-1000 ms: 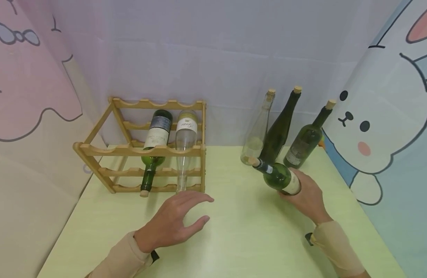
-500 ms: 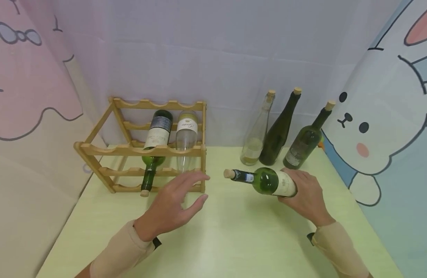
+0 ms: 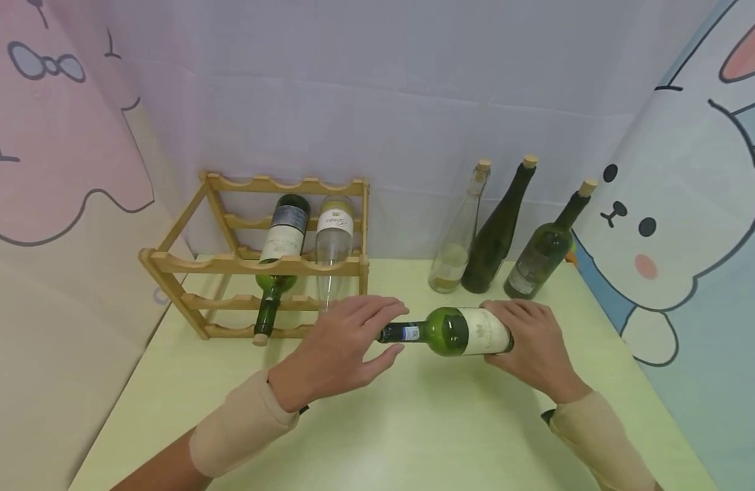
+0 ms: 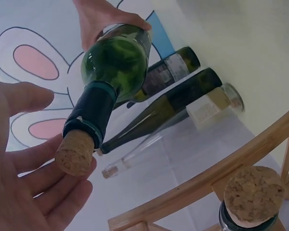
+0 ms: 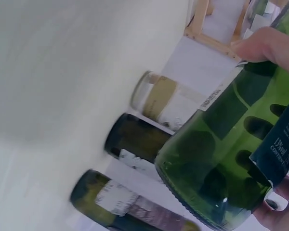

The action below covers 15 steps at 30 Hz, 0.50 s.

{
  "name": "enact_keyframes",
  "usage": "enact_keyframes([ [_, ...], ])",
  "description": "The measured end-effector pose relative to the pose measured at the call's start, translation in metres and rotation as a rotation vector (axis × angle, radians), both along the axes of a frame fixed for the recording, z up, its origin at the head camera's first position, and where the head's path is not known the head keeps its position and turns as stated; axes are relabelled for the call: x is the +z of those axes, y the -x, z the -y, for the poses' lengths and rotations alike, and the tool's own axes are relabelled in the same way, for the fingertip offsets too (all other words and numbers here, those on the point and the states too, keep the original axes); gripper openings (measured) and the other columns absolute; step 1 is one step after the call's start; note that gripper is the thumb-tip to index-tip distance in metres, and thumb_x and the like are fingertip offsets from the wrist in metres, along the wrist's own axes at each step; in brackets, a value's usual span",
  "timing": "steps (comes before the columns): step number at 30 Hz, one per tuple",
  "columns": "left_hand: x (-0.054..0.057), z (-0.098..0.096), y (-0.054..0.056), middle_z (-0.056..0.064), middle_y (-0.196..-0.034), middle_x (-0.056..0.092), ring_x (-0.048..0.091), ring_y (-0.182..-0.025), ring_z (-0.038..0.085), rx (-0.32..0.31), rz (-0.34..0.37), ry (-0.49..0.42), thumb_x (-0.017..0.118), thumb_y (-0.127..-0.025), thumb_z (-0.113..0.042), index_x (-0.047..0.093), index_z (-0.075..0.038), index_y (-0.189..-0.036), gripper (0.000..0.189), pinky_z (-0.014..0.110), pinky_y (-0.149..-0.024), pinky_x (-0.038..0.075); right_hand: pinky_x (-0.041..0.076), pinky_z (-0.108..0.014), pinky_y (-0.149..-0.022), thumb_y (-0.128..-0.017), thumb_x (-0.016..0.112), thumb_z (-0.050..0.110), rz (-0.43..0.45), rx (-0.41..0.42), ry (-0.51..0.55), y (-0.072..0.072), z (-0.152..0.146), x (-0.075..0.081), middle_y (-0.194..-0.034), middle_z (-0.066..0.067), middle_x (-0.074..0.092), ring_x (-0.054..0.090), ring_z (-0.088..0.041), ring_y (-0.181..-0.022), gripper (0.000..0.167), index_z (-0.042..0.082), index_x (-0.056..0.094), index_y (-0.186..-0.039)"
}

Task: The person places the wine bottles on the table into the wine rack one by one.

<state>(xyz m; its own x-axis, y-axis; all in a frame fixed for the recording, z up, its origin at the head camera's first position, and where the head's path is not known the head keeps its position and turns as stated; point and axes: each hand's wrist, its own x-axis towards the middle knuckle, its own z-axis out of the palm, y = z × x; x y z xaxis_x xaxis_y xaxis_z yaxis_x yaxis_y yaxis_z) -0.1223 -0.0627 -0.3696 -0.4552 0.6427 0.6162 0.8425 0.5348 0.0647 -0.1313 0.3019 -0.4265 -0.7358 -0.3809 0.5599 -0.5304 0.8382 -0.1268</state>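
Observation:
My right hand [image 3: 533,348] grips a green wine bottle [image 3: 452,332] round its base end. The bottle lies nearly level above the table, its corked neck pointing left. In the right wrist view the thumb and fingers wrap the green glass [image 5: 207,159]. My left hand [image 3: 346,348] is at the neck end, fingers and thumb spread apart on either side of it. In the left wrist view the cork [image 4: 75,153] is right at the left fingertips, and the hand is not closed round the neck.
A wooden wine rack [image 3: 254,264] stands at the left, holding a green bottle [image 3: 283,239] and a clear bottle [image 3: 334,239], necks forward. A clear bottle [image 3: 457,245], a dark bottle [image 3: 496,239] and a labelled green bottle [image 3: 539,256] stand corked at the back right.
The right hand has swung the bottle from slanting to nearly level, its neck turning left. My left hand has moved right and slightly up, reaching the neck end.

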Motion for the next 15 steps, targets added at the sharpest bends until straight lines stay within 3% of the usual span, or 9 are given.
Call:
enact_keyframes([
  [9, -0.009, -0.005, -0.005, 0.004, -0.125, 0.073, 0.071, -0.112, 0.020, 0.072, 0.167, 0.213, 0.077, -0.099, -0.047, 0.066, -0.011, -0.138, 0.054, 0.038, -0.093, 0.060, 0.046, -0.060, -0.094, -0.045, 0.108, 0.021, -0.033, 0.046, -0.089, -0.009, 0.013, 0.013, -0.121, -0.010, 0.075, 0.064, -0.039, -0.110, 0.095, 0.013, 0.071, -0.132],
  [12, -0.013, -0.006, -0.006, 0.003, -0.117, 0.074, 0.073, -0.102, 0.018, 0.076, 0.165, 0.253, 0.076, -0.100, -0.048, 0.065, -0.010, -0.139, 0.055, 0.035, -0.084, 0.061, 0.046, -0.060, -0.093, -0.046, 0.108, 0.021, -0.028, 0.051, -0.090, -0.011, 0.017, 0.015, -0.121, -0.010, 0.075, 0.064, -0.038, -0.110, 0.094, 0.013, 0.071, -0.132],
  [15, -0.016, -0.008, -0.006, 0.000, -0.101, 0.074, 0.070, -0.084, 0.014, 0.087, 0.120, 0.276, 0.078, -0.098, -0.046, 0.066, -0.010, -0.134, 0.052, 0.030, -0.070, 0.059, 0.047, -0.060, -0.092, -0.045, 0.108, 0.022, -0.030, 0.059, -0.089, -0.013, 0.020, 0.018, -0.120, -0.010, 0.075, 0.064, -0.038, -0.110, 0.094, 0.013, 0.071, -0.131],
])
